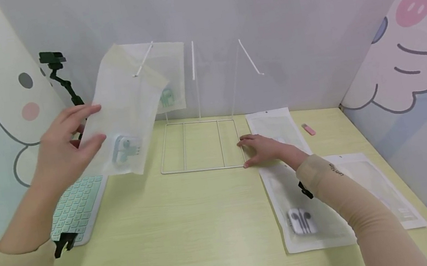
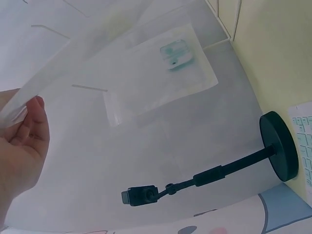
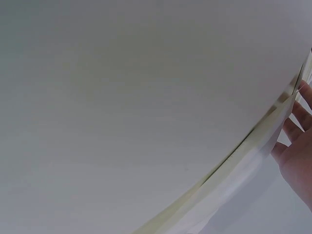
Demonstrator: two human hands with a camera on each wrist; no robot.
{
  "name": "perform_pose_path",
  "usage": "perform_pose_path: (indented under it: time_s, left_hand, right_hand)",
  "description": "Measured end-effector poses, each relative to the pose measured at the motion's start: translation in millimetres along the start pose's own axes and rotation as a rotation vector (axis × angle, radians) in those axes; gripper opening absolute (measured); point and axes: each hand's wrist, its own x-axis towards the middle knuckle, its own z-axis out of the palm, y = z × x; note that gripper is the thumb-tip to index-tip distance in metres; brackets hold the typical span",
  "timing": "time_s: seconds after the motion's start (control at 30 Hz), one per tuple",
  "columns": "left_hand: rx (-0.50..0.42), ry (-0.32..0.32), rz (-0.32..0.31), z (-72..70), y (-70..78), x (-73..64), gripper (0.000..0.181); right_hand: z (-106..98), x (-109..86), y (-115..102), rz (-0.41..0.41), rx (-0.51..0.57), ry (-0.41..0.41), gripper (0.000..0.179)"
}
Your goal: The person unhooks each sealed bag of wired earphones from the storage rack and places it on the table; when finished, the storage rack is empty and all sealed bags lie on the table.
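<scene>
In the head view my left hand (image 1: 63,144) pinches the left edge of a translucent white pouch (image 1: 122,105) with boxed earphones (image 1: 125,150) inside. The pouch is raised and tilted beside the left prong of a white wire rack (image 1: 202,169). Whether that prong passes through it, I cannot tell. Behind it, a second pouch (image 1: 176,74) with a small case hangs at the rack's left prong; the left wrist view shows that hanging pouch (image 2: 146,78) too. My right hand (image 1: 263,147) holds the right side of the rack's base, thumb at the front corner.
Several flat pouches lie at the right, one with white earphones (image 1: 302,221). A pink and white stick (image 1: 308,129) is behind them. At the left are a keyboard (image 1: 80,208) and a black stand (image 2: 209,175). Walls enclose the table (image 1: 196,236) at back and sides.
</scene>
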Motion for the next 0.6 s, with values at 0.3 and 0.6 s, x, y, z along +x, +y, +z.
perform_pose_path:
  time_s: [0.3,0.6]
  left_hand:
    - [-0.015,-0.057,-0.014,-16.4,3.5,-5.2,0.065]
    - [-0.095,-0.088,-0.039,-28.6,7.0,-9.1,0.067]
  right_hand:
    - [0.2,1.0,0.1,-0.001,-0.001,-0.004,0.085]
    - [-0.4,1.0,0.0,-0.012,0.007,-0.004,0.084]
